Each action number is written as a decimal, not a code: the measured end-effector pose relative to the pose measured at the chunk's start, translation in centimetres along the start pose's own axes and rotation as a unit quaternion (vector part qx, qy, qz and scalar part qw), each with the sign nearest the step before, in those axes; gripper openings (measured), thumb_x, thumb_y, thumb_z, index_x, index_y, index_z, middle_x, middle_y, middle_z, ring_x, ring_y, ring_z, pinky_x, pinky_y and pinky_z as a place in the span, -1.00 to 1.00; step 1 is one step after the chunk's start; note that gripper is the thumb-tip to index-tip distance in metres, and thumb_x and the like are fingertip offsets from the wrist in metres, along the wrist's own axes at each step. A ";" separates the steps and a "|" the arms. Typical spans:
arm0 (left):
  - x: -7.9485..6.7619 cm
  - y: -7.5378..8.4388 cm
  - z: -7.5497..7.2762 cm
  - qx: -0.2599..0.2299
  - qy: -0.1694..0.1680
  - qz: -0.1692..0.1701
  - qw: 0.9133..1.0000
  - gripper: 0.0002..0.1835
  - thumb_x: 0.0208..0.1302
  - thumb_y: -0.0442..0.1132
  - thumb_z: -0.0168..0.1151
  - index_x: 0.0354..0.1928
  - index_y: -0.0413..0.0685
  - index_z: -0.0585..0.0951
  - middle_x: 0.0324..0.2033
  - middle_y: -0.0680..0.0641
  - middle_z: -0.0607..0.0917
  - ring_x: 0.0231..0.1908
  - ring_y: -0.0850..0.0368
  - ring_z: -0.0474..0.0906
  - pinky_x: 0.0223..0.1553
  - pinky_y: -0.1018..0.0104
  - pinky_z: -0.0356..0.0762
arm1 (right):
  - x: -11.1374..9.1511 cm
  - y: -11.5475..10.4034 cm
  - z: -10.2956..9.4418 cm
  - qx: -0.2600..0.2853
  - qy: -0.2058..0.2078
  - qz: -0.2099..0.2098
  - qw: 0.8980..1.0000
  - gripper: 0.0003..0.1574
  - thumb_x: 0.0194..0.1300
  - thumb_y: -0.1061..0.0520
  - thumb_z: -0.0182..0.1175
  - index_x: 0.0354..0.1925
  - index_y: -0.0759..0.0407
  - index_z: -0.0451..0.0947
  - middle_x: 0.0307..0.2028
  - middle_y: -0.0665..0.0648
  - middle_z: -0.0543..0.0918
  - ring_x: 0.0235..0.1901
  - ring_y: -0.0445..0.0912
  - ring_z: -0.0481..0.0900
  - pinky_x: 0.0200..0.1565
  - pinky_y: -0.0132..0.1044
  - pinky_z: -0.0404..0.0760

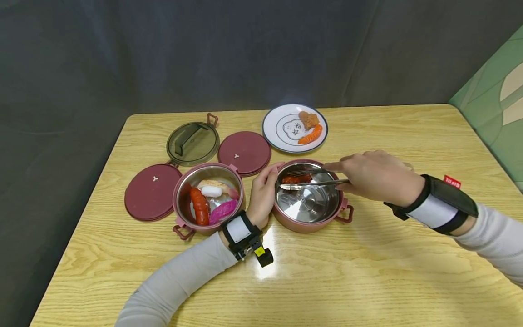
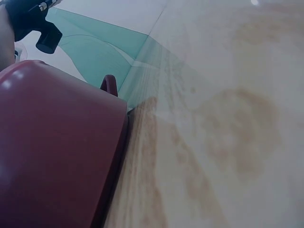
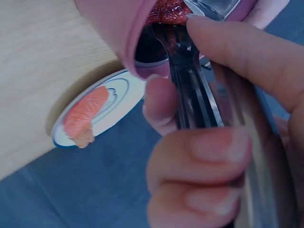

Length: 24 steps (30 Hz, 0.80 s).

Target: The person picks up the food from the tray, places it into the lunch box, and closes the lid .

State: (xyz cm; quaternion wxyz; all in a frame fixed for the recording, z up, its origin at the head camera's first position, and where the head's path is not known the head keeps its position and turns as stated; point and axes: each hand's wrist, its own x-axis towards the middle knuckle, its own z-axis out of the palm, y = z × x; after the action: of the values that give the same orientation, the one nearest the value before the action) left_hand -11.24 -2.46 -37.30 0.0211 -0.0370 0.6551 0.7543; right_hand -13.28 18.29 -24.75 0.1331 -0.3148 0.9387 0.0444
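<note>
My right hand (image 1: pixel 365 175) grips metal tongs (image 1: pixel 327 182), one arm ending in fork-like tines. The tongs' tips reach into the right-hand pink pot (image 1: pixel 308 227), one on each side of a dark red-brown piece of food (image 1: pixel 296 180). In the right wrist view the tines (image 3: pixel 178 45) lie against that food (image 3: pixel 168 12); whether it is squeezed I cannot tell. My left hand (image 1: pixel 262 195) holds the pot's left side, thumb by the rim. Only the pot's outer wall (image 2: pixel 61 142) shows in the left wrist view, without the left fingers.
Left stands a second pink pot (image 1: pixel 178 213) with a red sausage (image 1: pixel 199 206), a shrimp piece, a white piece and a magenta piece. Behind are two maroon lids (image 1: pixel 244 152), (image 1: pixel 149 195) and a see-through lid (image 1: pixel 192 152). A white plate (image 1: pixel 278 129) holds two food pieces.
</note>
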 end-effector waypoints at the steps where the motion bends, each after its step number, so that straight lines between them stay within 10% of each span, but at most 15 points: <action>1: 0.0 0.0 0.0 0.001 0.000 0.001 1.000 -0.62 0.55 -0.23 -0.15 0.22 -0.21 0.52 0.18 -0.17 0.56 0.25 0.04 0.42 0.30 0.25 0.34 | 0.1 -0.3 -0.1 -0.010 -0.001 0.001 1.000 -0.32 0.09 -0.02 0.45 0.20 0.01 0.57 -0.21 0.17 0.73 -0.69 -0.14 0.34 -0.66 -0.29 0.43; 24: 0.1 0.0 0.0 0.005 0.000 0.006 1.000 -0.62 0.55 -0.23 -0.15 0.22 -0.20 0.52 0.19 -0.16 0.55 0.26 0.05 0.40 0.31 0.24 0.32 | 0.1 -1.0 0.3 -0.040 0.003 -0.003 0.999 -0.22 0.05 -0.12 0.47 0.22 0.04 0.54 -0.35 0.10 0.66 -0.70 -0.14 0.36 -0.63 -0.25 0.51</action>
State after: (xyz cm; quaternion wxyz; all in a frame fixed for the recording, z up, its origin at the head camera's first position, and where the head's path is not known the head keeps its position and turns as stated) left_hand -11.29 -2.50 -37.33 0.0170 -0.0326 0.6589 0.7513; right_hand -12.72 17.51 -25.09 0.1179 -0.3232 0.9355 0.0803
